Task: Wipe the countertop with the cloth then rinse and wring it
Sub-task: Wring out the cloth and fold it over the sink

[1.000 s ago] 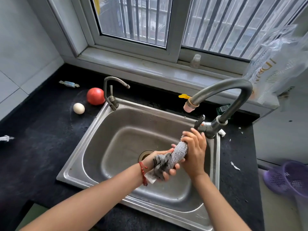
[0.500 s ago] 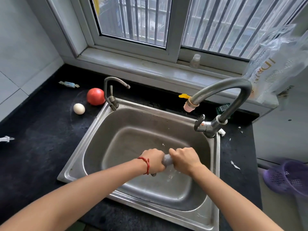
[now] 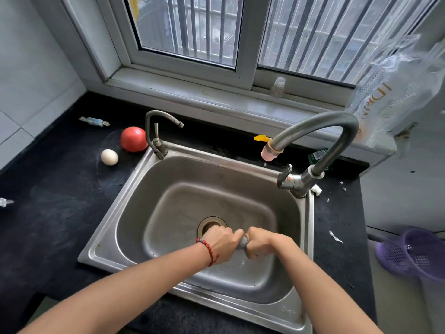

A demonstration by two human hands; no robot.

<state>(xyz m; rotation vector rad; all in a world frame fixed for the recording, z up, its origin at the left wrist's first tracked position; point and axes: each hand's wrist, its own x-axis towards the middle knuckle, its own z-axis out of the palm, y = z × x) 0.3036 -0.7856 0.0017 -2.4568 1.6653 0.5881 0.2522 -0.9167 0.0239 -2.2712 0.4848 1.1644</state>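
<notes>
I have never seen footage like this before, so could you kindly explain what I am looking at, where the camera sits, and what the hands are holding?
There is no machine here: a person wears a wide-angle camera on the head, so the single picture looks forward and down at their own bare arms. The left hand, with a red bracelet on its wrist, and the right hand are both closed around a rolled grey cloth, of which only a sliver shows between them, held over the steel sink. That looks like wringing. The large faucet curves over the basin; no stream shows. On the dark countertop to the left lie a tomato, an egg and a wrapped candy. A purple basket shows at the far right.
</notes>
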